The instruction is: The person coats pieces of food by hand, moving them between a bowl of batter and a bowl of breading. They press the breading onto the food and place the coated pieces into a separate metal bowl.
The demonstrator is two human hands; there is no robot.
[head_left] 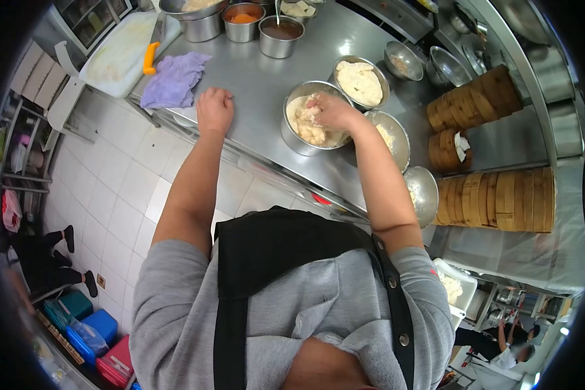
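My right hand (335, 112) reaches into a round steel pot (297, 140), its fingers curled into a pale, lumpy dough (302, 118). The fingertips are partly sunk in the dough. My left hand (215, 110) rests on the front edge of the steel counter, fingers curled in and nothing visible in them. Beside it on the left lies a crumpled purple cloth (175, 79). Right behind the pot stands a second steel pot holding a smooth pale dough (359, 82). A steel bowl (400, 140) with pale bits sits partly under my right forearm.
Bamboo steamers (494, 200) are stacked at the right, near another steel bowl (424, 195). Along the back left stand steel containers, one with orange contents (243, 18). An orange-handled knife (151, 58) lies by a white cutting board (114, 58). Other people are in the background.
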